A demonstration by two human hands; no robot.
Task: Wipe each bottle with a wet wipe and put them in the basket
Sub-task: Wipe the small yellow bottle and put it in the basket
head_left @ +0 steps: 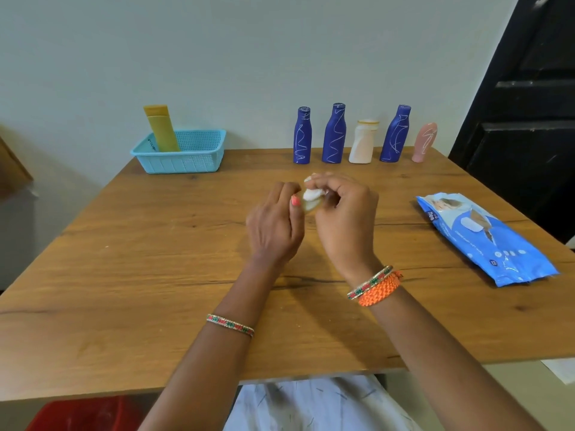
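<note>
Above the middle of the wooden table [155,259], my left hand [273,225] grips a small pale item [311,207], mostly hidden by my fingers. My right hand [345,219] pinches a crumpled white wet wipe [310,194] against its top. A yellow bottle [161,129] leans inside the light blue basket [183,157] at the back left. Along the back edge stand three blue bottles [302,136], [335,135], [395,135], a white bottle [362,143] and a pink bottle [424,141].
A blue pack of wet wipes [485,241] lies flat at the right side of the table. A dark door [529,104] stands behind the right corner. A red object [84,415] sits below the table's near left edge.
</note>
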